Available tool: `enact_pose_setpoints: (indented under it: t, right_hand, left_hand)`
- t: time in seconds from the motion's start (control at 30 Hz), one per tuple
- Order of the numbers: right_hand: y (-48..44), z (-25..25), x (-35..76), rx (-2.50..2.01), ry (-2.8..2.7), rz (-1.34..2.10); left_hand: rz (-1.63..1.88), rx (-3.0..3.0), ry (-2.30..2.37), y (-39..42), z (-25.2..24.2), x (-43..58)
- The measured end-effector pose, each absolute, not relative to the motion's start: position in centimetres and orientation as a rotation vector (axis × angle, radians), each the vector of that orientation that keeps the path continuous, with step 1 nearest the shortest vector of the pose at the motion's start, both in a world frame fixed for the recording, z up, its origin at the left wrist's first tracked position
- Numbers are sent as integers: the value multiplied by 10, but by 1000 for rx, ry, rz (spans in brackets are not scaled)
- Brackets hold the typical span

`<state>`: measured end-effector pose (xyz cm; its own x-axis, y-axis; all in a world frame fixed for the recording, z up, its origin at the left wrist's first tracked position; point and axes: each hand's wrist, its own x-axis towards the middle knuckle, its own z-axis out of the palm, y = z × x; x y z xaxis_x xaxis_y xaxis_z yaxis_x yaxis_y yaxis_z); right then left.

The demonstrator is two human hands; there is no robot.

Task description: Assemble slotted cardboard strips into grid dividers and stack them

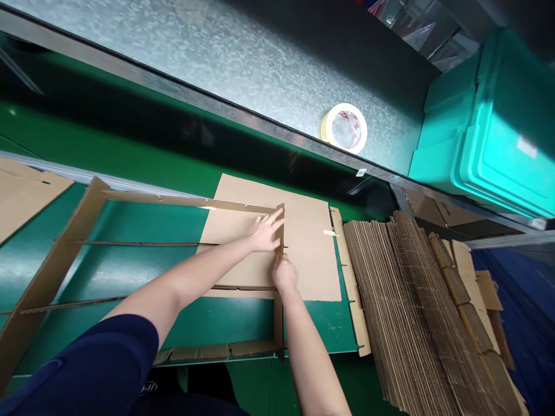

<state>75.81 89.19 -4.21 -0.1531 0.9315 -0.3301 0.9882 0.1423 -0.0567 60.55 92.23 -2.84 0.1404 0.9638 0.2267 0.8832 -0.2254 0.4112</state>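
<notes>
— Head view, far left: what material?

— Flat brown cardboard (30, 193), then an upright cardboard frame (56, 263) on the green tabletop (165, 222).

— Pointing which way?

— Long axis left to right, along the tabletop; long strips thin, straight, notched on the upper edge. Beneath the right part, a smooth flat sheet (310, 248).

— And gripped?

— Left hand (266, 232): fingers spread on the end strip (278, 326), set crosswise, far to near, at the frame's right end; pinching or only pressing, impossible to tell. Right hand (286, 274): clenched around the same strip, nearer the body.

— Further right?

— Ring-shaped tape roll (326, 128) on a mottled grey shelf (277, 86), slotted strip (352, 294) below, dense corrugated stack (390, 300), ridged edges up; smooth teal plastic crate (485, 133) above.
</notes>
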Motion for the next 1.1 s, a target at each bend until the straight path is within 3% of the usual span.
enact_pose_setpoints:
  t: [0.27, 0.77, 0.97, 1.1]
  right_hand:
    - [887, -42, 757, 1901, 2215, -310]
    - [886, -43, 757, 1942, 2199, -463]
    - [867, -49, 768, 1962, 2311, -362]
    - [868, -48, 766, 1954, 2269, -394]
  left_hand:
    - [421, 1840, 1980, 985, -21, 596]
    - [286, 1838, 2105, 1002, -28, 601]
    - [459, 1836, 2247, 963, -19, 589]
    - [556, 1884, 2430, 870, -12, 534]
